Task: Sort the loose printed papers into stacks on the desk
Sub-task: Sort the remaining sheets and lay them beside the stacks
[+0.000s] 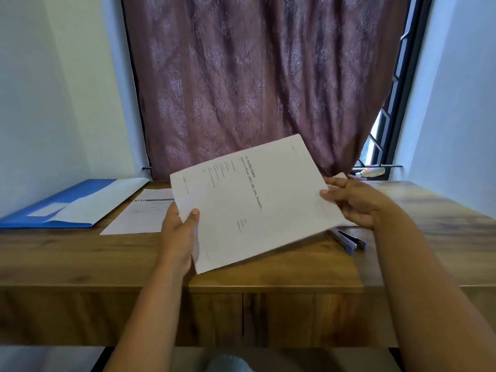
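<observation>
We hold the paper (249, 202) tilted above the table (268, 275), left hand (178, 232) and right hand (357, 202) pinching opposite edges, fingers (193, 214) curled. It looks light and floppy, so we judge two-edge grips best. Another sheet (142, 216) lies far left.

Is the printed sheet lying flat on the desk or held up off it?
Held up: the printed sheet is tilted above the desk, gripped by the left hand and right hand.

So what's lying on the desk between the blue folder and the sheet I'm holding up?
In the head view, one printed page lies flat there, between the blue folder and the held sheet, which partly hides its right edge.
</observation>
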Demonstrator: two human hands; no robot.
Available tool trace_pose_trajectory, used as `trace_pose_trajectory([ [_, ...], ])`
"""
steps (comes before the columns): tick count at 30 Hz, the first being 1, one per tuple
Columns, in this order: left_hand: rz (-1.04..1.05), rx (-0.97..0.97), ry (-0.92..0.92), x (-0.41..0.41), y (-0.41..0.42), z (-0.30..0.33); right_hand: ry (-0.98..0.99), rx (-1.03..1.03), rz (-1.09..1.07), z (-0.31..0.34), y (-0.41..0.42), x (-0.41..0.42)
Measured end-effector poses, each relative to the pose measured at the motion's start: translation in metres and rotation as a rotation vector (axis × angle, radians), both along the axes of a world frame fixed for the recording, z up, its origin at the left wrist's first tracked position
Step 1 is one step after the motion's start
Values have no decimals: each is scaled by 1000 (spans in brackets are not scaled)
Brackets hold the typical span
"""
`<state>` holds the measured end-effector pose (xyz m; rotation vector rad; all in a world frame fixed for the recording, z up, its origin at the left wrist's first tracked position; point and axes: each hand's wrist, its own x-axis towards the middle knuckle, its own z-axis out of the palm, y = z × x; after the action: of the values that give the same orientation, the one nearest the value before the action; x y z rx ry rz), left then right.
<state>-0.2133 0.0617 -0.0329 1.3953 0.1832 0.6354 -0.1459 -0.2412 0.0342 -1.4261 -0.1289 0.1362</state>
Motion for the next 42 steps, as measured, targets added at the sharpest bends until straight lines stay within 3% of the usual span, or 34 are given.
trace_pose_trajectory([
  [2, 10, 78, -4, 1, 4, 4, -26, -203, 110, -5, 4, -4],
  [5, 48, 90, -67, 3, 1, 10, -290, -321, -217, -25, 22, -1],
  [8, 87, 104, -119, 4, -3, 13, -401, -315, -436, -43, 35, -5],
  [18, 85, 420, -3, 15, -20, -23, -484, -367, -498, -82, 58, -21],
  [21, 168, 356, -49, 12, -17, -15, -556, -372, -557, -71, 54, -20],
  [24, 152, 298, 7, 13, -12, -17, -435, -377, -487, -80, 51, -17],
  [27, 70, 301, 68, 12, -14, -28, -312, -530, -356, -97, 51, -16],
  [32, 83, 290, 94, 9, -10, -23, -279, -600, -394, -91, 46, -11],
  [36, 17, 263, 213, 9, 6, -10, -183, -477, -220, -82, 26, -10],
  [39, -96, 426, 415, 0, 24, 7, -94, -404, 34, -60, 3, -11],
  [41, -160, 683, 649, -5, 30, 19, -6, -328, 160, -51, -13, -4],
  [42, -116, 847, 752, -4, 30, 25, 19, -382, 194, -50, -19, 0],
])
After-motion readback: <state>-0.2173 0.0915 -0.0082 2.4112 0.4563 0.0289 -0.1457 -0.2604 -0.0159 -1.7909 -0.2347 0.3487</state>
